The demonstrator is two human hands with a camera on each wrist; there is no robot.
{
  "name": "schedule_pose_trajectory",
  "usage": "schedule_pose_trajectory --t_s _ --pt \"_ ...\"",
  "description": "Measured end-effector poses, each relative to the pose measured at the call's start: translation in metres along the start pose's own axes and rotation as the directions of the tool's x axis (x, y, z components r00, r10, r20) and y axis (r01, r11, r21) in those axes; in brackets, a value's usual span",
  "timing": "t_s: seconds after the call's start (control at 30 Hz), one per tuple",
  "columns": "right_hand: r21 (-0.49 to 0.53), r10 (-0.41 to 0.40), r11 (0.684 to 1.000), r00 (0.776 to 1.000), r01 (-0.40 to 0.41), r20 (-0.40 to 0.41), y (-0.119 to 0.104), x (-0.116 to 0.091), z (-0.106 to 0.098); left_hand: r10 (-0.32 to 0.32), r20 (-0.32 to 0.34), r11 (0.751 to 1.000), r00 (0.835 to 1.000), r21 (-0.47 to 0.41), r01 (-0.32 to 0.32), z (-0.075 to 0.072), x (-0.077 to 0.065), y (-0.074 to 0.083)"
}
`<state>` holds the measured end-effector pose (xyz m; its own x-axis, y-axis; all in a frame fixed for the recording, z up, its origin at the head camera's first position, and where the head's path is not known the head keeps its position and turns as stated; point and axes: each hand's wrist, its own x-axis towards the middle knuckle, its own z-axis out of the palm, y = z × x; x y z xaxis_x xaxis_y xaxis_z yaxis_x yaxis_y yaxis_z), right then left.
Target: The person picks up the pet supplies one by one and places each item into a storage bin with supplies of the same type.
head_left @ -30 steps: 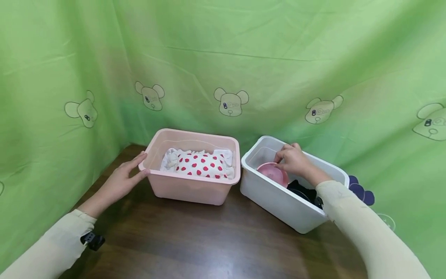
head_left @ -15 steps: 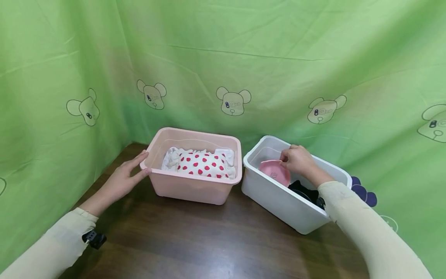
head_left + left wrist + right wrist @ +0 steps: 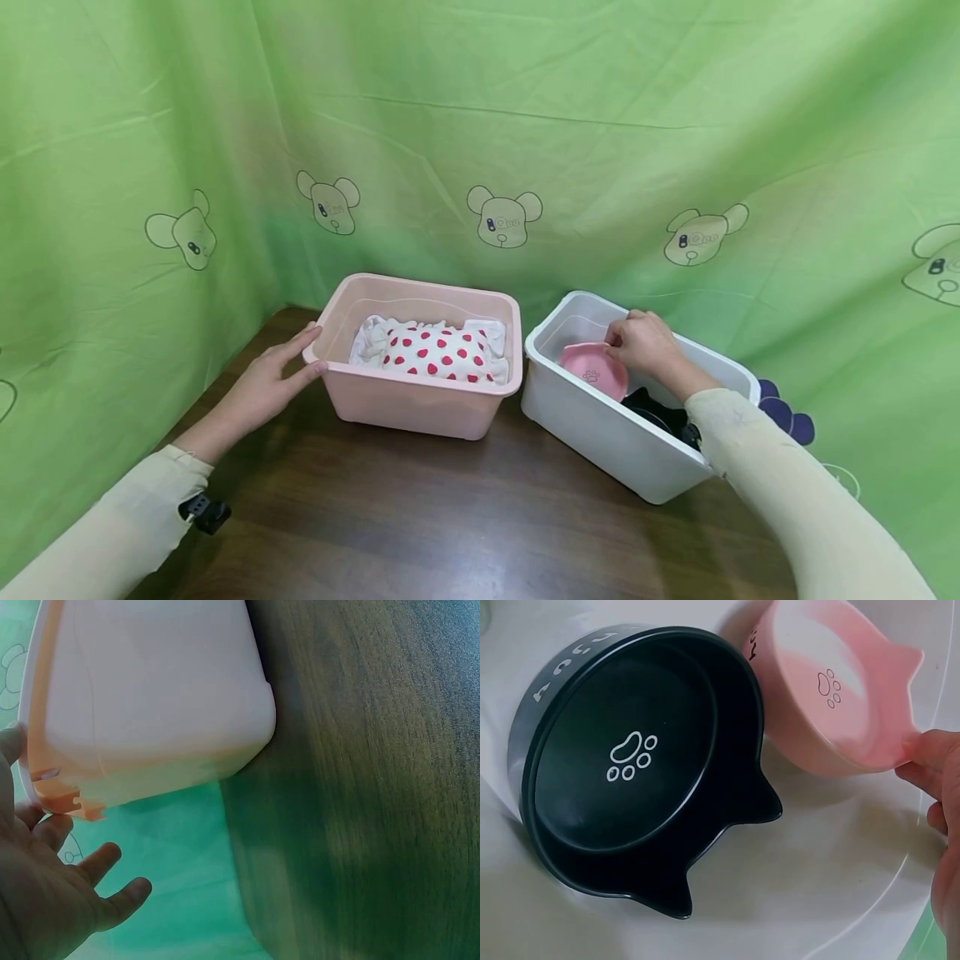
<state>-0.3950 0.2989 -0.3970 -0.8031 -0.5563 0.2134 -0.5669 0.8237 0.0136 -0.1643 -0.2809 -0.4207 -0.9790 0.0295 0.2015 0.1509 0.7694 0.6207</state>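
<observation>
Inside the white bin (image 3: pixel 600 437), my right hand (image 3: pixel 648 346) pinches the edge of a pink cat-eared pet bowl (image 3: pixel 596 371). The right wrist view shows thumb and fingertips on the rim by one ear of this bowl (image 3: pixel 832 682), which is tilted and has a paw print inside. Beside it lies a black cat-eared pet bowl (image 3: pixel 630 765) with a white paw print. My left hand (image 3: pixel 262 392) rests at the left corner of the pink bin (image 3: pixel 412 408), fingers extended and touching the rim. In the left wrist view, some fingers of that hand (image 3: pixel 52 892) stand spread away from the bin.
In the pink bin lies a white cloth item (image 3: pixel 438 354) with red strawberry-like prints and ruffled ends. Both bins stand on a dark wooden table (image 3: pixel 420 500), close together. A green curtain (image 3: pixel 420 125) with bear faces hangs behind and to the left.
My right hand has drawn the near-flat pink bowl up by its far edge, so it tilts and its paw print shows. The left hand stays on the pink bin's rim.
</observation>
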Motion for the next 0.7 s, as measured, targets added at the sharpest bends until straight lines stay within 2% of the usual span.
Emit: schedule_pose_trajectory --t_s 0.23,0.47,0.7 --pt "0.007 0.005 1.000 1.000 -0.005 -0.018 -0.002 -0.001 -0.001 0.000 0.001 1.000 1.000 -0.006 0.000 -0.001 0.000 0.000" --pt "0.049 0.025 0.999 0.995 -0.020 -0.100 -0.001 0.001 -0.005 0.002 0.000 1.000 1.000 -0.003 -0.002 -0.001 0.003 -0.003" --pt "0.075 0.004 0.997 0.995 0.003 -0.096 -0.001 0.003 -0.012 0.004 0.002 1.000 1.000 -0.006 -0.004 0.001 0.002 -0.002"
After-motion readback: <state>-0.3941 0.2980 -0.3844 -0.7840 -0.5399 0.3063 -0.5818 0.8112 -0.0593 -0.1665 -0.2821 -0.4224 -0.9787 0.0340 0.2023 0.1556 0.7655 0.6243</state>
